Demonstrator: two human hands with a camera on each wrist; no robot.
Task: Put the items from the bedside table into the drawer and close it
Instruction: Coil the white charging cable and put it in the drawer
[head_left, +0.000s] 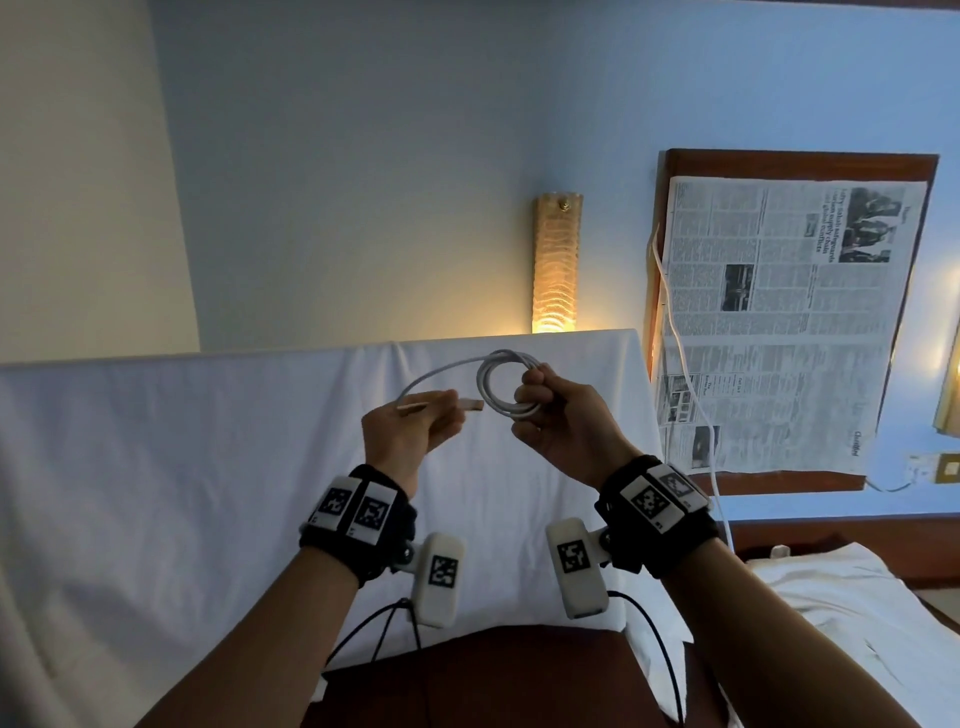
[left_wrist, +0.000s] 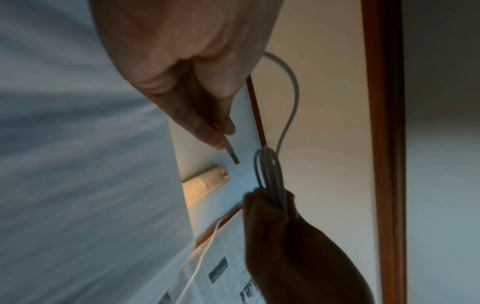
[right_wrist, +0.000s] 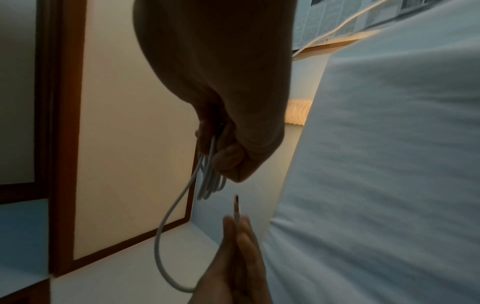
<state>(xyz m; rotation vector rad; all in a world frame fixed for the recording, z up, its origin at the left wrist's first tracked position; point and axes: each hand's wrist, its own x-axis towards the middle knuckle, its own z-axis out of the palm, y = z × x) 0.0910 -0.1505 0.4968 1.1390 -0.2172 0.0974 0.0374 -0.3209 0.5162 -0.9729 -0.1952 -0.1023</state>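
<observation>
A white charging cable is wound into a coil (head_left: 501, 384) held up over the bed. My right hand (head_left: 540, 410) grips the coil (right_wrist: 210, 181) in its curled fingers. My left hand (head_left: 441, 413) pinches the cable's free end just behind the plug (head_left: 472, 404), which points at the coil. A loose loop runs from the plug (left_wrist: 233, 157) round to the coil (left_wrist: 270, 176). The bedside table (head_left: 800, 163) is at the right, covered by a newspaper (head_left: 779, 322). No drawer is in view.
A second white cable (head_left: 680, 353) trails across the newspaper's left edge towards a wall socket (head_left: 935, 467). A lit wall lamp (head_left: 556, 265) glows behind the bed. The white bed sheet (head_left: 156, 467) fills the left and centre.
</observation>
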